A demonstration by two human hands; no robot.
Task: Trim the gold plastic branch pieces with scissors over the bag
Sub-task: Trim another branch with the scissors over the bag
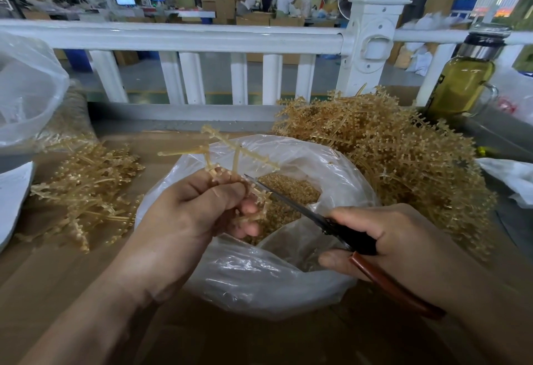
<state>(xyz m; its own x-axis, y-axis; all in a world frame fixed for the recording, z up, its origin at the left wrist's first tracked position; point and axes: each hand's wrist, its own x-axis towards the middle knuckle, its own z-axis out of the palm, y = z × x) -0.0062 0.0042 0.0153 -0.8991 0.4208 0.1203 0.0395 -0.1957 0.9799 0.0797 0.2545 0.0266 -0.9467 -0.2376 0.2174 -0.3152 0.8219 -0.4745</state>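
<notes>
The big pile (389,157) of gold branches sits by the far right edge of the table (57,292), easy to reach. The bag (259,278) lies open in the middle, near the front edge, to catch cut bits — lots are inside already. Over it the left hand (184,214) pinches one branch piece (230,151) — pale gold, knobbly, with side twigs. The right hand (389,243) curls round the scissors (288,206), whose blades touch a twig.

Brown tabletop (43,272), looks like cardboard. A clear plastic bag (259,278) sits in the middle, with a small pile of gold branch pieces (86,191) to its left. A way bigger heap (403,157) touches it on the right, and there's a glass bottle (461,81) behind that.
</notes>
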